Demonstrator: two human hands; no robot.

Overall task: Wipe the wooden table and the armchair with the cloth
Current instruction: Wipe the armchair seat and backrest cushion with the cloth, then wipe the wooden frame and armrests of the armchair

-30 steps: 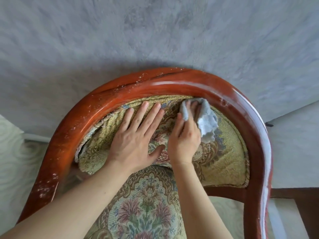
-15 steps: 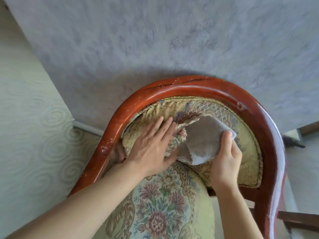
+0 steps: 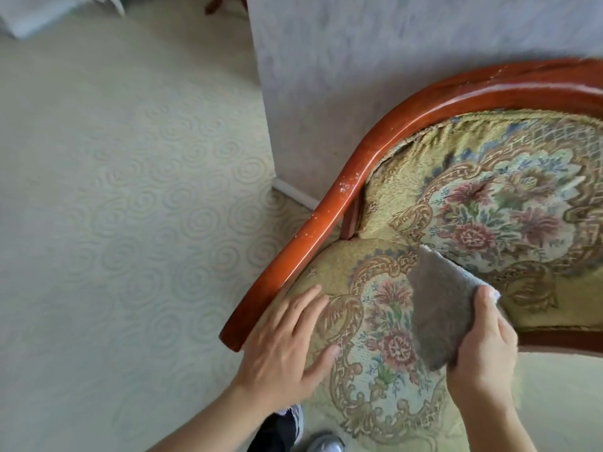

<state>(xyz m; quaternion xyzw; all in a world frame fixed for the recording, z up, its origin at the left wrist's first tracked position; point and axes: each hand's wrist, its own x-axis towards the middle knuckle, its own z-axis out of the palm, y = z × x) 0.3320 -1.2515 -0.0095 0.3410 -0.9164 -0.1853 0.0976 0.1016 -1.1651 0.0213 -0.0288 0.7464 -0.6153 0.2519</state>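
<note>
The armchair point(image 3: 329, 203) has a curved red-brown wooden frame and floral tapestry upholstery, filling the right half of the view. My right hand point(image 3: 483, 347) grips a grey cloth point(image 3: 440, 305), held spread over the seat cushion near where it meets the padded back. My left hand point(image 3: 287, 340) lies flat with fingers apart on the left side of the seat cushion, beside the wooden arm. White specks dot the arm rail. The wooden table is out of sight.
A pale carpet point(image 3: 114, 223) with a swirl pattern covers the floor to the left. A grey textured wall point(image 3: 359, 60) stands behind the chair, its corner and white skirting just left of the arm. My shoe point(image 3: 326, 445) shows at the bottom edge.
Both hands have come down from the chair's padded back to the seat cushion, the cloth with the right hand. The view has swung left, showing more carpet.
</note>
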